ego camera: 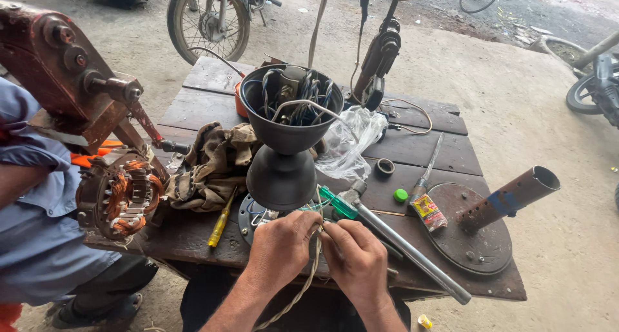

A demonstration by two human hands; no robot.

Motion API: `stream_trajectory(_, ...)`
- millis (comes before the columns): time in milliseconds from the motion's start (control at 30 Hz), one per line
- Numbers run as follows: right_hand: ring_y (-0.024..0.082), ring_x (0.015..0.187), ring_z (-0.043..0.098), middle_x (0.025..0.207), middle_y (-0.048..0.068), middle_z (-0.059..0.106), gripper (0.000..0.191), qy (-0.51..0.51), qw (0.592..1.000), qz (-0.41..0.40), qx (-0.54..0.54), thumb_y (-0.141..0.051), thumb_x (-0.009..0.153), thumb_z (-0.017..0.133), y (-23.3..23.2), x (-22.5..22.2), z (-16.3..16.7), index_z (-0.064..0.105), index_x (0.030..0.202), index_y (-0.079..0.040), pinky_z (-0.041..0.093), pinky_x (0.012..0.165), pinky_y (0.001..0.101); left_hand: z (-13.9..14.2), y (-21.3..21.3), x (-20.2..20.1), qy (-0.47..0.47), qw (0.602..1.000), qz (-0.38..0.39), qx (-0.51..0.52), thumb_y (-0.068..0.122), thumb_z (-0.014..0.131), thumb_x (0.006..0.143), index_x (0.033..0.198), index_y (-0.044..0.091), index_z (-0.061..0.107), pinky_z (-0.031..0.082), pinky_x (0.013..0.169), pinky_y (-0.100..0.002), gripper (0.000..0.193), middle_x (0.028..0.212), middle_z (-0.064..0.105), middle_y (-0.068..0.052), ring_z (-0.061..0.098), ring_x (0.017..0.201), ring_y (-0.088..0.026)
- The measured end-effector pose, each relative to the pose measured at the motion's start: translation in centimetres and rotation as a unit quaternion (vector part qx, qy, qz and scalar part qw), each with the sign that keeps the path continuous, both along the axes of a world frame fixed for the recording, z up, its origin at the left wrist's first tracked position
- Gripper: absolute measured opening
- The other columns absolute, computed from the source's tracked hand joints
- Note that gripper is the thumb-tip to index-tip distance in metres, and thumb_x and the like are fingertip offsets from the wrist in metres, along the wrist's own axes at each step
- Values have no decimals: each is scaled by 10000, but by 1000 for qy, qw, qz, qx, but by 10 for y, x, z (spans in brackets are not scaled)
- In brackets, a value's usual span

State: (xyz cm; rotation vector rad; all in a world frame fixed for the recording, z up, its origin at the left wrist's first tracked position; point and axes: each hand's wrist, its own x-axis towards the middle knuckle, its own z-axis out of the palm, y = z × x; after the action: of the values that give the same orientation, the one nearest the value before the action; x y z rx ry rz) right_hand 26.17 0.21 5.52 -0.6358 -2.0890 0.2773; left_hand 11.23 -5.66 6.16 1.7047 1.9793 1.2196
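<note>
My left hand [280, 245] and my right hand [356, 258] meet at the near edge of a dark wooden table [445, 155]. Both pinch thin wires [317, 229] that join a twisted pale cord [303, 287] hanging down off the table. Just beyond my fingers stands a black fan canopy cup [287, 116] with coloured wires bundled inside, on a black bell-shaped cover [282, 177]. A green-handled screwdriver [338, 202] and a hammer with a metal tube handle [412, 251] lie right beside my right hand.
A person in a blue shirt [32, 196] sits at left by a copper-wound stator [119, 193] on a rusty red winding machine [58, 68]. A dirty rag [213, 161], yellow screwdriver [221, 221], plastic bag [351, 138], round plate with pipe [490, 222] lie on the table. Motorcycles [209, 19] stand behind.
</note>
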Motion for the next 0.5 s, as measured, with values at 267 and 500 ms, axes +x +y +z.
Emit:
stream_trajectory(267,224,684,715,852,68,714,154,-60,998,-6,13,-77,808,795,4,4,-8,697,921,-42,566,585,341,0,0,3,3,1000,-2,1,49,637,884,1006,71,740,615,630,-354,161,857,775,-72,767,755,-219)
stream_trajectory(500,205,576,682,735,82,690,104,-86,994,-1,-72,-111,868,755,9,8,-26,693,896,-33,544,512,337,2,-2,5,4,1000,-13,-23,91,667,884,969,82,747,605,603,-362,118,776,773,-72,770,717,-213)
